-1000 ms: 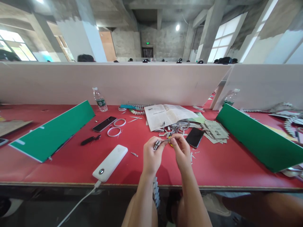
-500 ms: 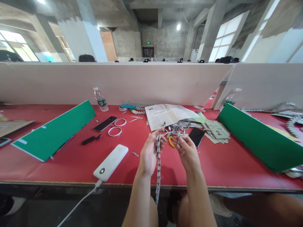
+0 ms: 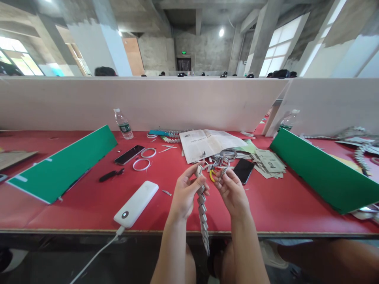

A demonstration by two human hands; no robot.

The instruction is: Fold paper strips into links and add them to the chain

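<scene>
My left hand is closed around the top end of a folded-paper chain, its thumb pressed on the top links. The rest of the chain hangs down past the table's front edge. Just to the right, my right hand pinches a small folded paper strip between thumb and fingers, apart from the chain. Behind the hands lies a pile of folded paper pieces, and a yellow-handled tool shows partly between them.
On the red table lie a white power bank with a cable, a phone, white rings, scissors, a newspaper, another phone and paper sheets. Green dividers stand at both sides; a bottle stands behind.
My left hand has turned, its thumb now over the chain's top, and the chain has swung and twisted to show its broad side. The right hand's paper strip has tilted.
</scene>
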